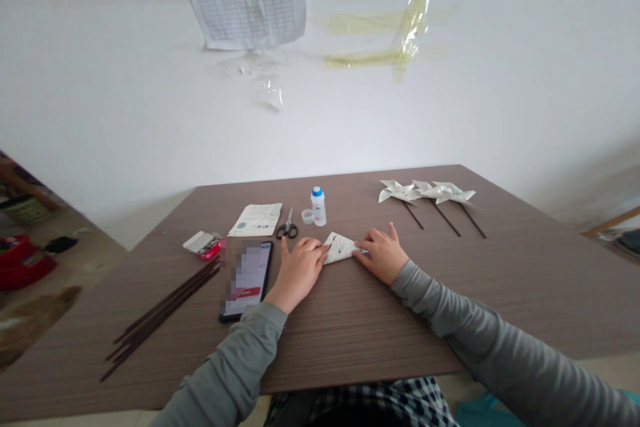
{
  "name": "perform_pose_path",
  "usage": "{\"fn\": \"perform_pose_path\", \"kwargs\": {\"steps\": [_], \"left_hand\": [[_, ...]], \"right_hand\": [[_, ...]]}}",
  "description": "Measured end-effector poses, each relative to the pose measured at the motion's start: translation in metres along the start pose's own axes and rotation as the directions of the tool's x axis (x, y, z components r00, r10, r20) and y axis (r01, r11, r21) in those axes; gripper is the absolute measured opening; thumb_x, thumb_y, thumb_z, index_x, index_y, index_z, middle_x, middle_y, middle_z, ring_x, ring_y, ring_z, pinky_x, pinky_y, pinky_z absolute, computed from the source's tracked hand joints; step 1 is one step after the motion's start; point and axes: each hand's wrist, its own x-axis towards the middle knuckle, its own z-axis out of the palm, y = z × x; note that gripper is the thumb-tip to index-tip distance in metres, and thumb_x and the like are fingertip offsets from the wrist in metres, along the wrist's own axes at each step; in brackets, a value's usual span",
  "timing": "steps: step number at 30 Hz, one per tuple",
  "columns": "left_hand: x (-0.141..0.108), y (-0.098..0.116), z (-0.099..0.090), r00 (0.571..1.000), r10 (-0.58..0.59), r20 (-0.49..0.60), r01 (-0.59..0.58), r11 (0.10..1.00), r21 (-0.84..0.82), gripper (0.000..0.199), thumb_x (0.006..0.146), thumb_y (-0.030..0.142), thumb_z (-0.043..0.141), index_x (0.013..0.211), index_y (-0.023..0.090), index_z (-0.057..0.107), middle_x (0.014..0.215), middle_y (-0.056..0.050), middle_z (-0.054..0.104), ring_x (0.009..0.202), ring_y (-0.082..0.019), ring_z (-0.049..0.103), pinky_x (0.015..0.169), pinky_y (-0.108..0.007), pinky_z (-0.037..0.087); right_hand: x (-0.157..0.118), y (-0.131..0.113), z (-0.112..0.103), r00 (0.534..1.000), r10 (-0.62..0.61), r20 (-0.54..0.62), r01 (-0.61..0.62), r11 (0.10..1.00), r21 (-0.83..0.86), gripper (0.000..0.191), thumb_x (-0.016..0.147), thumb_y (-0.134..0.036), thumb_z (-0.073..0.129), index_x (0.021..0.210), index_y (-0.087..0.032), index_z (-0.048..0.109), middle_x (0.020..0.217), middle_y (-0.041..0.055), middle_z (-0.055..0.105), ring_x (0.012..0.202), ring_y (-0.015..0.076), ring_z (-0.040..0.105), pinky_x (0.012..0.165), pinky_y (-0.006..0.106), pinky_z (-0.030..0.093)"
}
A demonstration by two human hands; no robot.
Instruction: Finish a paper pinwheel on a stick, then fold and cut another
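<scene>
A small folded piece of white printed paper [340, 247] lies on the brown table between my hands. The fingertips of my left hand [299, 270] press on its left corner, with the fingers close together. At its right corner, my right hand [383, 252] holds the edge with thumb and fingertips. Just beyond the paper stand a glue bottle with a blue top [319, 205] and a small clear cap [307, 216]. Black-handled scissors [287, 229] lie beyond my left hand, and a phone [247, 280] is to its left.
Three paper pinwheels [435, 192] on dark sticks lie at the back right. At the left are a bundle of dark sticks [163, 310], a small red and white box [204, 245] and a flat paper sheet [256, 219]. A white wall [320, 140] rises behind the table [450, 320].
</scene>
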Motion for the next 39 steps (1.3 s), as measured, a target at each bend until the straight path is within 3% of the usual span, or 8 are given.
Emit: {"fn": "perform_pose_path", "kwargs": {"steps": [12, 18, 39], "left_hand": [[0.012, 0.006, -0.004, 1.0, 0.028, 0.012, -0.028, 0.999, 0.023, 0.027, 0.129, 0.025, 0.07, 0.138, 0.029, 0.095, 0.161, -0.011, 0.094, 0.162, -0.041, 0.078, 0.156, -0.094, 0.031], [0.015, 0.002, -0.001, 0.999, 0.035, -0.022, -0.034, 0.999, 0.029, 0.023, 0.129, 0.028, 0.072, 0.136, 0.032, 0.094, 0.16, -0.009, 0.095, 0.162, -0.04, 0.078, 0.156, -0.094, 0.029], [0.015, -0.004, 0.005, 0.998, 0.059, -0.027, -0.059, 0.998, 0.005, 0.035, 0.13, 0.03, 0.062, 0.143, 0.032, 0.095, 0.162, -0.011, 0.094, 0.164, -0.042, 0.075, 0.157, -0.095, 0.026]], "right_hand": [[0.001, -0.001, 0.002, 1.0, 0.022, -0.01, -0.022, 1.0, -0.007, 0.028, 0.126, -0.032, 0.079, 0.137, -0.033, 0.104, 0.128, 0.0125, 0.09, 0.12, 0.033, 0.086, 0.151, 0.088, 0.037], [0.0, -0.002, 0.002, 1.0, 0.018, -0.011, -0.018, 1.0, 0.001, 0.029, 0.127, -0.032, 0.077, 0.139, -0.033, 0.104, 0.129, 0.0132, 0.09, 0.121, 0.0335, 0.086, 0.152, 0.089, 0.036], [0.0, -0.004, -0.002, 1.0, 0.024, -0.012, -0.024, 1.0, -0.018, 0.027, 0.127, -0.032, 0.079, 0.137, -0.034, 0.104, 0.126, 0.012, 0.09, 0.118, 0.0327, 0.086, 0.152, 0.089, 0.035]]}}
